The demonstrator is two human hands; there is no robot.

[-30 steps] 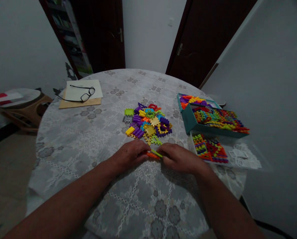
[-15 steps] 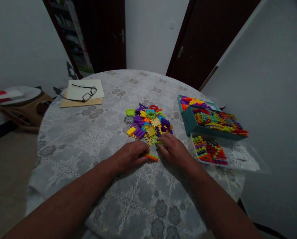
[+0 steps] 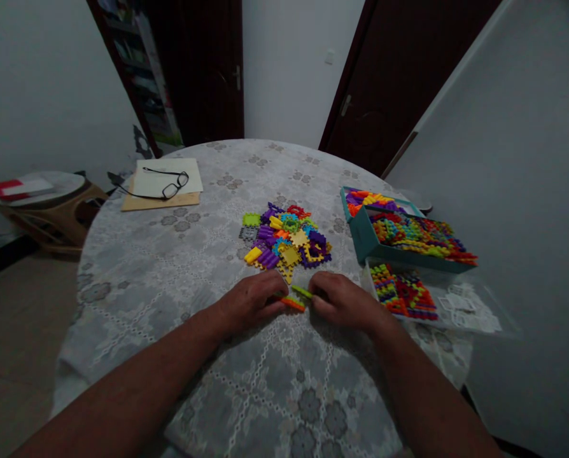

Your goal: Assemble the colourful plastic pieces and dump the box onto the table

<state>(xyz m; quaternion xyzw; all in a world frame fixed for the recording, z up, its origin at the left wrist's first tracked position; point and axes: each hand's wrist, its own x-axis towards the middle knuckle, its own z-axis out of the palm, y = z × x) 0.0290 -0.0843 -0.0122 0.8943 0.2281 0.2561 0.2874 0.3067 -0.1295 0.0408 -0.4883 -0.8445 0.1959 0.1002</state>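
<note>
- Red and white item (image 3: 24,187), too small to identify, lies on a round stool (image 3: 58,219) left of the worktop (image 3: 165,273).
- Black-framed glasses (image 3: 170,190) rest across pale paper (image 3: 160,172), which hides part of the tan sheet (image 3: 167,201) underneath.
- Left hand (image 3: 253,298): grip closed on the left end of an orange strip (image 3: 295,305), fingers covering that end; the free end points right.
- Toothed pieces (image 3: 290,256) in purple, yellow, blue and green overlap in a heap beyond the hands, so the lower ones are hidden.
- Green piece (image 3: 301,291), seen nearly edge-on, lies just beyond the orange strip; whether they touch is hard to tell.
- Right hand (image 3: 342,302): grip closed on the green piece's right end, fingertips partly hidden.
- Teal tray (image 3: 346,205), partly blocked by the teal box (image 3: 361,236); both hold many-coloured pieces.
- Clear tray (image 3: 367,278) holds coloured stacks (image 3: 401,294) at left, white pieces (image 3: 470,308) at right; its right edge is faint.
</note>
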